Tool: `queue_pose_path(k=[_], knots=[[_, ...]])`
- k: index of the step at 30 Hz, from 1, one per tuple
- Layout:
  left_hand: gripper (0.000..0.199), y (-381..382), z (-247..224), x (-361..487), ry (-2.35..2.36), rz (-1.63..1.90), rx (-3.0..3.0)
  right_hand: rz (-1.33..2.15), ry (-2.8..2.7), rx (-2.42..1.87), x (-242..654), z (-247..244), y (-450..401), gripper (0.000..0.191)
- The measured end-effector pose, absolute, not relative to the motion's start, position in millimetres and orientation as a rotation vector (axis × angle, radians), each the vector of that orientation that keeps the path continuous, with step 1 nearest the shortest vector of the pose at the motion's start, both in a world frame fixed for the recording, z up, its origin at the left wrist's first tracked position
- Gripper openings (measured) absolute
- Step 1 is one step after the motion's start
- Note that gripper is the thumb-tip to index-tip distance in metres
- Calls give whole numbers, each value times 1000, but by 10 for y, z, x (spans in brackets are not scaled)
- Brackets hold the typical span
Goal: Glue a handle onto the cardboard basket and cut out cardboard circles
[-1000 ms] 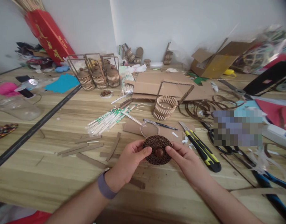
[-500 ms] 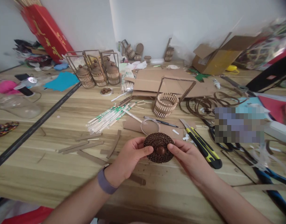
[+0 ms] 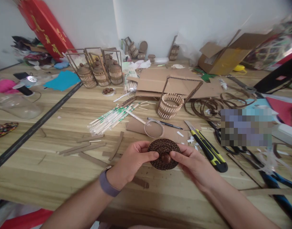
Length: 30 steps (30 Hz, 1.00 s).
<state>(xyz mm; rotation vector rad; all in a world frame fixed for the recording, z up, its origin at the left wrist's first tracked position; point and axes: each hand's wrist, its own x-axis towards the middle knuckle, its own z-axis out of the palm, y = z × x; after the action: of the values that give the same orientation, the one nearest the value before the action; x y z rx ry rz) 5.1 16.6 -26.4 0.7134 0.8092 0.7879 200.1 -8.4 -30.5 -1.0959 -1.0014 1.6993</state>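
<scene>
– One coiled, corrugated disc (image 3: 164,147), brown, bead-topped. Held where?
– Apparently just above the wooden table (image 3: 65,181), nearer than the slatted bucket (image 3: 169,112); pinched at opposite edges, between thumb and fingers of left hand (image 3: 135,161) and right hand (image 3: 193,163).
– And to handle?
– Probably light, stiffish, not slippery, crushable across the ridges. Best taken by the rim, gently.
</scene>
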Motion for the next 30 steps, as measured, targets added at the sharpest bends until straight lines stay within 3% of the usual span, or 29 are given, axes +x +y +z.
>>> queue_pose_path(k=[9,30], knots=[[39,170,-251,56,835,786,703,1622,-1063,-1224,2037,-273,-47,40],[45,168,-277,25,894,754,852,1635,-1040,-1206,2011,-296,-53,38]])
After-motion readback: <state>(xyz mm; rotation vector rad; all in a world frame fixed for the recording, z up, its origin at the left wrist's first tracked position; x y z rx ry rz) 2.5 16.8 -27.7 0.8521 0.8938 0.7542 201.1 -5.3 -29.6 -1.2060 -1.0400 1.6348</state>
